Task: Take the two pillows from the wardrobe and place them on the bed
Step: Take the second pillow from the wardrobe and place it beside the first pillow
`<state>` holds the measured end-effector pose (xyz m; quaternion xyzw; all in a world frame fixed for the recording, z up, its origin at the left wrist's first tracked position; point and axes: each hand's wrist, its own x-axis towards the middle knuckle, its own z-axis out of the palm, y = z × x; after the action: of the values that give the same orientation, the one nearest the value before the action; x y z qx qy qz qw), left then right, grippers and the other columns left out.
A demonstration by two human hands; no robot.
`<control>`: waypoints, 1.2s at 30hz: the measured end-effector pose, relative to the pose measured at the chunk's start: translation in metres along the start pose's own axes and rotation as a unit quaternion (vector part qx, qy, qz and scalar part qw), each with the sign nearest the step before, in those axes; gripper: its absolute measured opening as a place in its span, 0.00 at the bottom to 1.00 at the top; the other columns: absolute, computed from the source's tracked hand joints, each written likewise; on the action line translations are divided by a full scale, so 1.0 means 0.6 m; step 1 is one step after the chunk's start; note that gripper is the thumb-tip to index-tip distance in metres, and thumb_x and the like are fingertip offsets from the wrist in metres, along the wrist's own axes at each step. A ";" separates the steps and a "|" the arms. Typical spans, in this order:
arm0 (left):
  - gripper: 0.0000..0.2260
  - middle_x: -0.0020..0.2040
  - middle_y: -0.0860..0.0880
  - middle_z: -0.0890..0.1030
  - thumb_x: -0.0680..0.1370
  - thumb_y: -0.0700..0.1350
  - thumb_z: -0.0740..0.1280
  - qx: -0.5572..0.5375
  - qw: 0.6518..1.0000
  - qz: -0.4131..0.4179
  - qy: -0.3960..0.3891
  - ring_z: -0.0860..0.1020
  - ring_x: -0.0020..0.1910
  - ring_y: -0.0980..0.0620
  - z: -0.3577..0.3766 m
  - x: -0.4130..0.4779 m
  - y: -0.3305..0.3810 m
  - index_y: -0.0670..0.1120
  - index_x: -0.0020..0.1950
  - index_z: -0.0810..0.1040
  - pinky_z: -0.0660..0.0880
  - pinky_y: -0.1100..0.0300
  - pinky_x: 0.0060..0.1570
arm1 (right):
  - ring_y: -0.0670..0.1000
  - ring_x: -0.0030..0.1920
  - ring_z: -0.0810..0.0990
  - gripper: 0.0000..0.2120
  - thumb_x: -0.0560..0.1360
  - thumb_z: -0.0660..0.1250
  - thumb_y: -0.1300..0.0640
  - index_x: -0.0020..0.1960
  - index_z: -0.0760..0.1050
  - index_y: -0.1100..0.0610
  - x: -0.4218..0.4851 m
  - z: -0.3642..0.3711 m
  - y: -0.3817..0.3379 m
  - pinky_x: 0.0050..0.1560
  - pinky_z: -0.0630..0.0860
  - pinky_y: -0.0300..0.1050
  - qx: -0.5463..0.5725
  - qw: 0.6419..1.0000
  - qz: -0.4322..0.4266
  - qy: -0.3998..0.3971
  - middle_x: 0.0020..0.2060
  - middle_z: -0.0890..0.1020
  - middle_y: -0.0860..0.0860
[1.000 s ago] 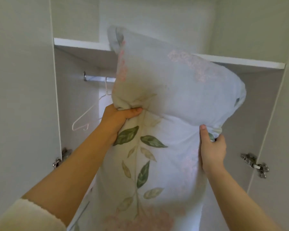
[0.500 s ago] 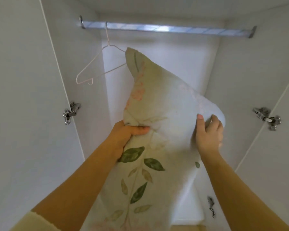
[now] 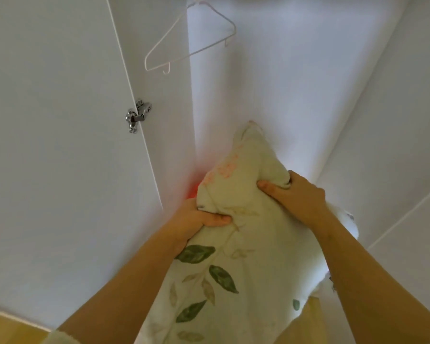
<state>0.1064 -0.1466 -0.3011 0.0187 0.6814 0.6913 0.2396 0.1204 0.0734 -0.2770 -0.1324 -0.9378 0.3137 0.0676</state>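
Observation:
A cream pillow (image 3: 236, 244) printed with green leaves and pale pink flowers hangs in front of the open white wardrobe (image 3: 296, 83). My left hand (image 3: 196, 219) grips its left edge, thumb pressed into the fabric. My right hand (image 3: 293, 194) clutches its upper right edge. The pillow's top corner points up toward the wardrobe's back wall, and its lower part runs out of the bottom of the view between my forearms. A second pillow and the bed are not in view.
The wardrobe's open left door (image 3: 47, 120) with a metal hinge (image 3: 137, 115) stands at the left. A white wire hanger (image 3: 191, 38) hangs at the top. The right door (image 3: 407, 219) slants along the right. A strip of yellowish floor (image 3: 8, 328) shows bottom left.
Both hands have brought the pillow down from the top shelf to a much lower height in front of the hanging space. The view has tilted downward, so the shelf and rail have left the frame.

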 end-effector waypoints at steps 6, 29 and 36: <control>0.22 0.51 0.43 0.82 0.65 0.39 0.76 0.037 0.987 -0.018 0.153 0.80 0.49 0.44 -0.041 -0.017 -0.068 0.42 0.58 0.77 0.77 0.47 0.53 | 0.51 0.41 0.74 0.22 0.63 0.63 0.29 0.44 0.72 0.45 -0.030 0.082 -0.018 0.42 0.70 0.44 0.053 0.996 0.002 -0.078 0.40 0.76 0.46; 0.07 0.35 0.43 0.73 0.72 0.34 0.68 -0.229 0.792 -0.253 0.506 0.72 0.32 0.49 -0.302 -0.213 -0.335 0.40 0.38 0.71 0.69 0.56 0.29 | 0.59 0.53 0.78 0.20 0.73 0.56 0.40 0.54 0.76 0.52 -0.158 0.417 -0.137 0.55 0.74 0.53 -0.125 0.952 -0.026 -0.278 0.53 0.80 0.55; 0.06 0.39 0.48 0.78 0.73 0.44 0.67 0.103 0.864 -0.151 0.469 0.75 0.35 0.51 -0.308 -0.222 -0.339 0.50 0.42 0.70 0.72 0.57 0.32 | 0.59 0.52 0.79 0.19 0.74 0.58 0.43 0.56 0.76 0.53 -0.174 0.426 -0.140 0.55 0.75 0.54 -0.120 0.945 -0.017 -0.305 0.53 0.80 0.55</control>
<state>0.2213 -0.3752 -0.4673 -0.3861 0.7755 0.4995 -0.0097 0.1493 -0.1674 -0.4336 -0.0213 -0.9464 0.2234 -0.2325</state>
